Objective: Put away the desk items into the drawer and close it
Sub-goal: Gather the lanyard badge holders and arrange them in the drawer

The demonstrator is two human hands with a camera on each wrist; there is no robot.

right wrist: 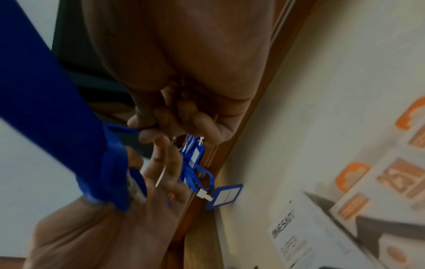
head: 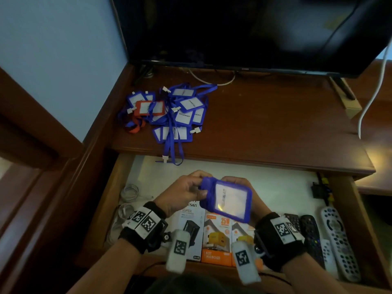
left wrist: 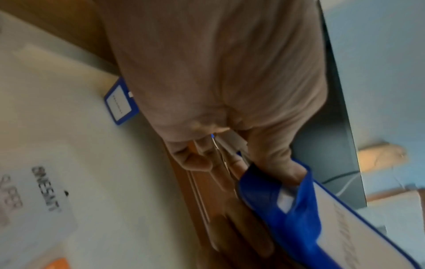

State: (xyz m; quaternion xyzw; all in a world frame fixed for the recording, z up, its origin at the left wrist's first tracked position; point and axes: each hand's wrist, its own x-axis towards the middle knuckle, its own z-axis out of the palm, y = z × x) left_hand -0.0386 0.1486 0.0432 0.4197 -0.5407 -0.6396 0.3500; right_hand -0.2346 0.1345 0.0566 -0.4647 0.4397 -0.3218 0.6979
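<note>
Fingers [head: 192, 187] of both hands pinch one blue badge holder [head: 228, 199] above the open drawer [head: 275, 187], left hand [head: 180, 194] at nine o'clock, right hand [head: 237, 181] behind. Toward twelve o'clock, more badges [head: 169, 111] lie heaped on the desk [head: 275, 124].

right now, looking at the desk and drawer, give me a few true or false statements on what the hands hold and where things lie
1. Both hands hold one blue badge holder above the open drawer. True: the left hand grips its strap end, the right hand holds it from behind.
2. The drawer is shut. False: it is pulled out, with charger boxes and remote controls lying in it.
3. A pile of badge holders with lanyards lies on the desk top. True.
4. Every badge holder in the pile is blue. False: one orange-red holder lies among them.
5. A lanyard from the pile hangs over the desk's front edge. True.
6. The remote controls lie at the drawer's left side. False: they lie at its right side.
</note>
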